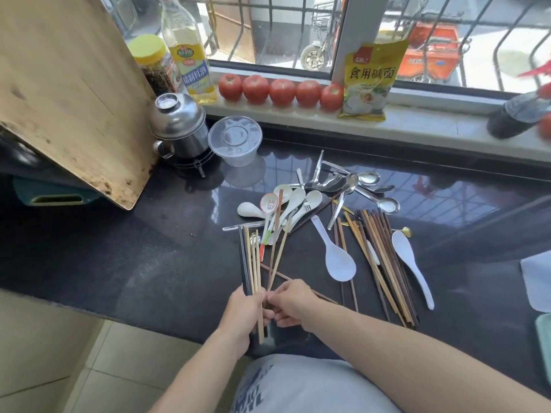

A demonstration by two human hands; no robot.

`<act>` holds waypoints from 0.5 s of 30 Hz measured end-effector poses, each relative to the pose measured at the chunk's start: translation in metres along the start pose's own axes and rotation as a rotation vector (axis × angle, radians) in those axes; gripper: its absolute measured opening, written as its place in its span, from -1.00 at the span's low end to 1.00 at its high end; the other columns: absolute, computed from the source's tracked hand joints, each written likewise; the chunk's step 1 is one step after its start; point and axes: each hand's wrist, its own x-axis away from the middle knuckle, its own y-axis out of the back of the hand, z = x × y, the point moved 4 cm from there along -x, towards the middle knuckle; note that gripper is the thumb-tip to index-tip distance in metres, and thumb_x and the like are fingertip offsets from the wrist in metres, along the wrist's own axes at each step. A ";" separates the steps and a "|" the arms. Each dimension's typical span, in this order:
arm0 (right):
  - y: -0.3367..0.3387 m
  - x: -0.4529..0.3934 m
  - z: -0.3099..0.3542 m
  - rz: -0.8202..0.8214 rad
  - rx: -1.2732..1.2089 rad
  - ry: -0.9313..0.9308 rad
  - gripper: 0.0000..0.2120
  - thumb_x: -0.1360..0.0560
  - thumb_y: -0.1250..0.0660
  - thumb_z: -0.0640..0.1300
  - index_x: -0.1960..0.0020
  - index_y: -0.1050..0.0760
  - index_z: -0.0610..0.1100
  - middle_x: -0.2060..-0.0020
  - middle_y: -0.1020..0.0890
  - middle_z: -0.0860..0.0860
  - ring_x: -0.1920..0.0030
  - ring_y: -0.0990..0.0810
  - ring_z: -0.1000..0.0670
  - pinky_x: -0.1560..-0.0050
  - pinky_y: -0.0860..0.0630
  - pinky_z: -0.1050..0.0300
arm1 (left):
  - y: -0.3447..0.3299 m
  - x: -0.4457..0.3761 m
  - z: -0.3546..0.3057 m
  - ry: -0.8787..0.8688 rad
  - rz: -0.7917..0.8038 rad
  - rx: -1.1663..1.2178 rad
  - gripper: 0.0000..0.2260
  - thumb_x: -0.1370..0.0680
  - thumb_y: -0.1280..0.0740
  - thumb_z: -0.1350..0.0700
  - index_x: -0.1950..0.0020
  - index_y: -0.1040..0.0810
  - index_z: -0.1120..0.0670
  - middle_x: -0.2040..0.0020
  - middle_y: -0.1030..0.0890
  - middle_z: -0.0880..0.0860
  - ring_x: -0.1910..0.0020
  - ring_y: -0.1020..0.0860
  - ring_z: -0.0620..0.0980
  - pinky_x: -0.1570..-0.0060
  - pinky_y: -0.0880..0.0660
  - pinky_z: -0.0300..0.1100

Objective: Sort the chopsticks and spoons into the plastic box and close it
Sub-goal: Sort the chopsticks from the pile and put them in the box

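- The left hand point(243, 318) is curled round a bundle of chopsticks point(251, 263), pale bamboo and dark lacquered ones together, their long axis running toward 12 o'clock from the fist.
- The right hand point(293, 302), touching the left at its 3 o'clock, pinches the near ends of two thin wooden sticks point(276, 259) that lean toward 1 o'clock, fingers bent round them.
- Judged from this, the next move is feeding those sticks into the left-hand bundle; the tips need turning parallel to it.
- At 1 o'clock from the hands lie white ceramic spoons point(293, 204), glossy and rounded; beyond them, shiny metal spoons point(357, 186).
- At 3 o'clock, nearer the right hand, a loose heap of brown chopsticks point(384, 263) lies between two white plastic ladles point(340, 260).
- A clear plastic container point(235, 140) sits inverted at 12 o'clock, well apart; whether it is the box, I cannot tell.
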 end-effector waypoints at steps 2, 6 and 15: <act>0.000 -0.001 -0.004 -0.019 0.009 0.027 -0.82 -0.57 -0.43 -0.07 -0.03 -0.59 -0.18 0.26 -0.67 -0.12 0.33 -0.59 -0.02 0.12 -0.71 -0.03 | -0.001 0.003 0.005 0.010 -0.021 0.028 -0.88 -0.67 -0.27 0.15 -0.17 -0.52 0.16 0.17 -0.70 0.12 0.36 -0.59 0.00 0.31 -0.59 -0.12; -0.001 0.000 -0.007 -0.074 -0.018 0.036 -0.87 -0.59 -0.38 -0.12 -0.05 -0.58 -0.19 0.27 -0.64 -0.12 0.32 -0.59 -0.07 0.11 -0.69 -0.05 | 0.011 0.011 0.016 0.008 -0.201 0.054 -0.92 -0.67 -0.26 0.14 -0.10 -0.40 0.12 0.14 -0.70 0.16 0.30 -0.59 0.07 0.23 -0.60 -0.03; -0.005 0.010 -0.019 -0.143 0.017 0.075 -0.92 -0.59 -0.34 -0.08 0.01 -0.55 -0.08 0.17 -0.69 -0.10 0.27 -0.71 -0.08 0.16 -0.71 -0.01 | 0.007 0.002 0.031 0.066 -0.083 0.062 -0.67 -0.66 -0.29 0.08 -0.38 -0.46 0.19 0.17 -0.74 0.10 0.35 -0.62 0.04 0.33 -0.57 -0.11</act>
